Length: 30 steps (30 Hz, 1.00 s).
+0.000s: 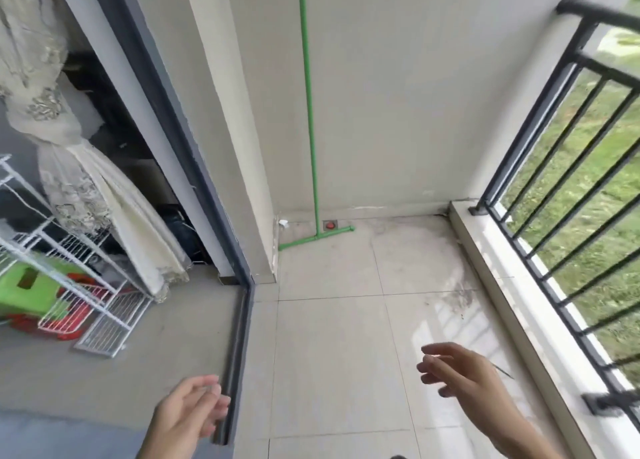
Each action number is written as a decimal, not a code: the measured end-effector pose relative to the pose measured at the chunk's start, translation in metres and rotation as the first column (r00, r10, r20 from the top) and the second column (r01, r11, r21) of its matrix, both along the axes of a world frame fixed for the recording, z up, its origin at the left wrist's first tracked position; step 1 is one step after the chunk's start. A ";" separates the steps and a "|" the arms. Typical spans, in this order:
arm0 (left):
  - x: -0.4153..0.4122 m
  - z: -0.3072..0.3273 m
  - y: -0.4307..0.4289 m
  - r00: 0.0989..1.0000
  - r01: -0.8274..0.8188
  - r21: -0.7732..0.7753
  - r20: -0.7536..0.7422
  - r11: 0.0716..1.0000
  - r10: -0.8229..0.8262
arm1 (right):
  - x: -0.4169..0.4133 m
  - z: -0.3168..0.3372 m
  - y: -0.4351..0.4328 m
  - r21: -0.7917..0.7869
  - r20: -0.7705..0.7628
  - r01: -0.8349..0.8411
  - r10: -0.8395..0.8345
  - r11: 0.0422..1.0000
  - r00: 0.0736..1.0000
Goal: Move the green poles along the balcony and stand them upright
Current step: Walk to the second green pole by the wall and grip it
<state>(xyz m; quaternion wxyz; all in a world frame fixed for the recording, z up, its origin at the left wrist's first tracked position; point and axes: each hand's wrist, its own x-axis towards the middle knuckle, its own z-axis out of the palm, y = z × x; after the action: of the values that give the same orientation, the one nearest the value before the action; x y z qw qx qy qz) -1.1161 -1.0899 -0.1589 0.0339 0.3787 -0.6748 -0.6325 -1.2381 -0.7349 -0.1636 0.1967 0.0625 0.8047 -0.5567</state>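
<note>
Both hands hang empty over the floor tiles (332,354): the left hand (188,413) loosely curled above the door track (235,365), the right hand (460,372) open, fingers spread. Well beyond them, one green pole (309,105) stands upright on its crossbar foot against the far wall (398,112), left of the railing (554,167).

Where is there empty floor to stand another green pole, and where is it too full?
Bare tiles run from the green pole at the end wall back to the left hand and right hand, between the door track and the railing kerb. Both hands are empty. It is crowded inside the doorway: white wire rack, curtain, green box.
</note>
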 end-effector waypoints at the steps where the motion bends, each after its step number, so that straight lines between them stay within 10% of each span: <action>1: -0.023 0.005 -0.009 1.000 0.027 -0.006 -0.009 1.000 -0.028 | -0.015 0.002 -0.006 -0.004 -0.007 0.019 -0.019 1.000 1.000; 30: -0.609 0.018 -0.141 0.983 0.112 -0.101 -0.134 0.989 -0.126 | -0.604 0.008 -0.190 0.030 -0.048 -0.138 0.139 0.990 0.989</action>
<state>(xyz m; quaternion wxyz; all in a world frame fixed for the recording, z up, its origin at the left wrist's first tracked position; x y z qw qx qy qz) -1.7250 -1.2307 -0.1407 0.0608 0.2904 -0.7209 -0.6263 -1.8418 -0.9248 -0.1553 0.2136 -0.0049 0.8190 -0.5325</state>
